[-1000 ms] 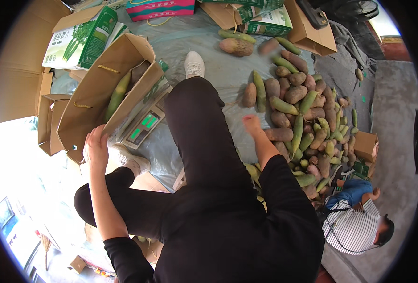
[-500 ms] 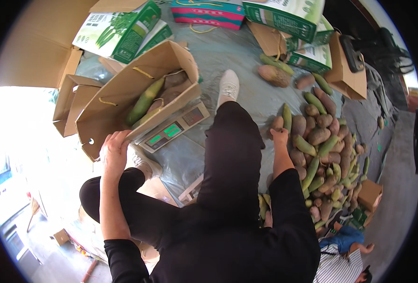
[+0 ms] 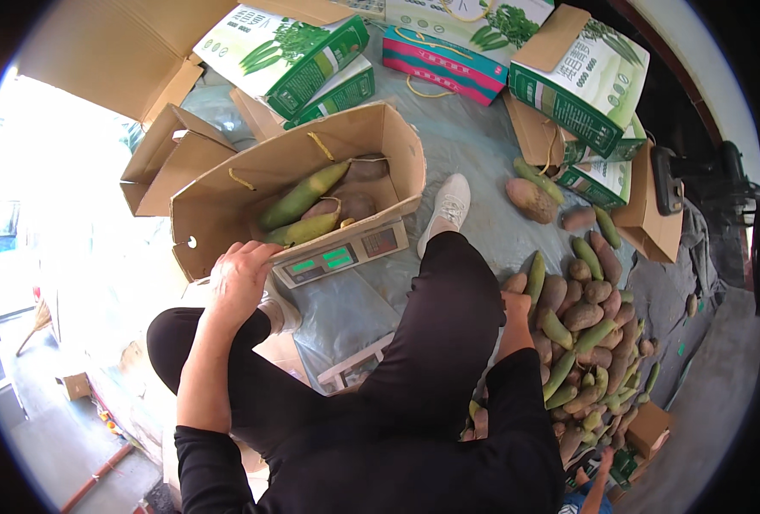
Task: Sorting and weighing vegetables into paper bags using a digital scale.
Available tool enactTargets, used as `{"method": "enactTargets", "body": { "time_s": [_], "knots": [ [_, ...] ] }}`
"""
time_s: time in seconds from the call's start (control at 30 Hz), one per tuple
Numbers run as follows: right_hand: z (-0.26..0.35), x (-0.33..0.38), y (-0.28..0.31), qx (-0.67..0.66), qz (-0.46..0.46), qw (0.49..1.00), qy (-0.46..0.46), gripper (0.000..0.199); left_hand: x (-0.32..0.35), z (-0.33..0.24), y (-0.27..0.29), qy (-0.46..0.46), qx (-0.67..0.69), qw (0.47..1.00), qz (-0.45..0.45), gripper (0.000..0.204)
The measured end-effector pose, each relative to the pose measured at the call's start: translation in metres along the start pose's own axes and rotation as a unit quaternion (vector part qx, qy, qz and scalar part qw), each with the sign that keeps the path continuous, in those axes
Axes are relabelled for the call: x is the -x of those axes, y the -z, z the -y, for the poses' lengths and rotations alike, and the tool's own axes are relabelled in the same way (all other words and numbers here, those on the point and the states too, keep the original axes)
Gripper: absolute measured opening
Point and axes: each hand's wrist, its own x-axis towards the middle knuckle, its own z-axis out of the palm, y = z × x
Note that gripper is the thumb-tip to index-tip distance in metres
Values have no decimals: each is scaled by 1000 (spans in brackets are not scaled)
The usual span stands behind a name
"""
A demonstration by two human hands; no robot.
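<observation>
An opened cardboard box (image 3: 226, 244) stands tilted on a digital scale (image 3: 333, 259) with lit green displays. Inside it lie green, long, smooth vegetables (image 3: 307, 195) and brown tubers (image 3: 359, 206). My left hand (image 3: 245, 278) grips the box's near rim, its fingers bent over the edge. On the right, beside my knee, my right hand (image 3: 515, 315) is closed on the near end of a brown tuber (image 3: 514, 283); my knee hides some of the fingers. That tuber lies at the left border of a big pile of mixed green vegetables and brown tubers (image 3: 581, 317).
White-and-green printed cartons (image 3: 286, 51) stand at the back left, and more cartons (image 3: 581, 73) at the back right. Between them sits a teal-and-pink box (image 3: 444, 64). Loose tubers (image 3: 530, 200) lie beyond the pile. Another person's arm (image 3: 598, 484) shows at the lower right.
The view has swung, so the scene sits lower and further right. My left hand's fingers now reach further over the box rim. My right hand stays by the same tuber.
</observation>
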Motion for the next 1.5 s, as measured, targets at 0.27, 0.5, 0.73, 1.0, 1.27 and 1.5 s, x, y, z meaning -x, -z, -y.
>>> {"method": "enactTargets", "body": {
  "time_s": [0.27, 0.5, 0.73, 1.0, 1.27, 1.5],
  "knots": [
    [-21, 51, -31, -45, 31, 997, 60, 46, 5, 4, 2, -1, -1, 1000, -9, 22],
    [1, 101, -9, -256, 234, 933, 93, 22, 11, 11, -5, -14, -4, 1000, -10, 25],
    [184, 201, 83, -252, 244, 921, 166, 39, 18, 15, -7, -38, -53, 998, -17, 21],
    [359, 370, 110, -170, 314, 774, 523, 63, 26, 19, -4, -35, -51, 998, -19, 25],
    [405, 439, 39, 100, 279, 705, 644, 66, 24, 17, -1, -34, -15, 999, 9, 37],
    [397, 410, 25, 36, 209, 690, 692, 65, 19, 19, -3, -41, -12, 999, 15, 36]
  ]
}}
